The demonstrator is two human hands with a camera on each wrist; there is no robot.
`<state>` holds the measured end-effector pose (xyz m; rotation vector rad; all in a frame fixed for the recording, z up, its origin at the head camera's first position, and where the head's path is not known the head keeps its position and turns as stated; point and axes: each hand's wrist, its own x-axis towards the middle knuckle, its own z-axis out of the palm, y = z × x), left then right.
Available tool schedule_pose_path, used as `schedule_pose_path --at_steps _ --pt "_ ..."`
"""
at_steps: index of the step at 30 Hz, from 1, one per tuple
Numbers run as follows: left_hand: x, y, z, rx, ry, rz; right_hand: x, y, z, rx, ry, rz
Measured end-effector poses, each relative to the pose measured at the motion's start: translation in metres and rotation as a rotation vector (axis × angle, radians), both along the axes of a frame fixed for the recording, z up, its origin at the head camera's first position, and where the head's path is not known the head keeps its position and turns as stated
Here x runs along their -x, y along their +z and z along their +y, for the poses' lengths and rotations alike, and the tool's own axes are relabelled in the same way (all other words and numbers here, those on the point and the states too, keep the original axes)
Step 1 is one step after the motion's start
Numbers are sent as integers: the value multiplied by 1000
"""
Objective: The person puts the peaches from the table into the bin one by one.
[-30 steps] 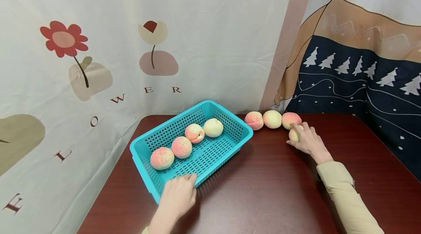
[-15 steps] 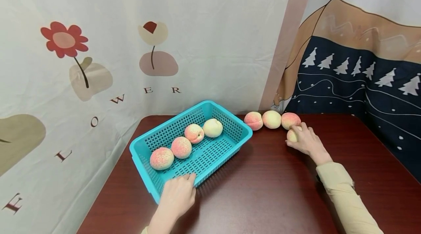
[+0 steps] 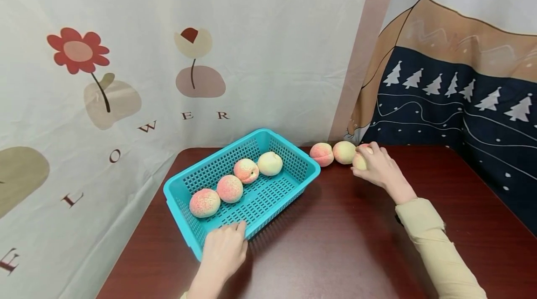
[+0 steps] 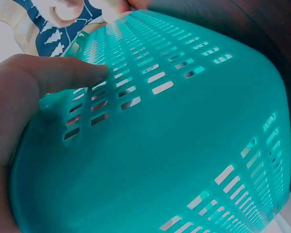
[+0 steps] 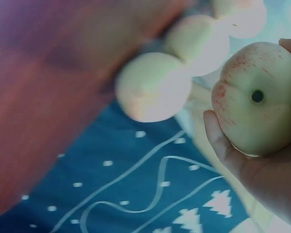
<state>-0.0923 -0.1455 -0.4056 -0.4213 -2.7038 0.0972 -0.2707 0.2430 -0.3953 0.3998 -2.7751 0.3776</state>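
Note:
At the right my right hand (image 3: 381,168) holds a pale yellow and pink peach (image 5: 257,97) between thumb and fingers, its dark stem hole showing in the right wrist view. The held peach overlaps the end of a row of three peaches, of which the nearest in the right wrist view is a pale peach (image 5: 153,87). My left hand (image 3: 224,250) grips the near rim of a turquoise slotted plastic basket (image 3: 289,196). In the left wrist view its thumb (image 4: 72,75) lies against the basket's outer wall. Several peaches line up diagonally inside, among them a pink-speckled peach (image 3: 204,203).
The dark red-brown table (image 3: 327,243) carries basket and fruit. Behind it hangs a light curtain (image 3: 272,47) with printed flowers, and at the right a dark blue cloth (image 3: 423,112) with white trees. The row's left peach (image 3: 321,154) sits beside the basket's right end.
My right hand has moved slightly left and up with the peach, which now covers most of the row's right-hand peach. The left hand stays on the basket rim.

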Motion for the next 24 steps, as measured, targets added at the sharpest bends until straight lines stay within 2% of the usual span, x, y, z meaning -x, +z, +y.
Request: schedule_pose_path --at_steps 5,13,20,24 --pt "-2 1 1 9 20 -20 1 21 -27 9 58 31" --pt "-2 -2 1 10 18 -26 -1 54 -76 36 223 85" --pt "0 -4 0 15 -8 -3 -6 67 -122 -4 371 166" --pt "1 -5 -1 19 -23 31 -10 69 -147 -6 425 166"
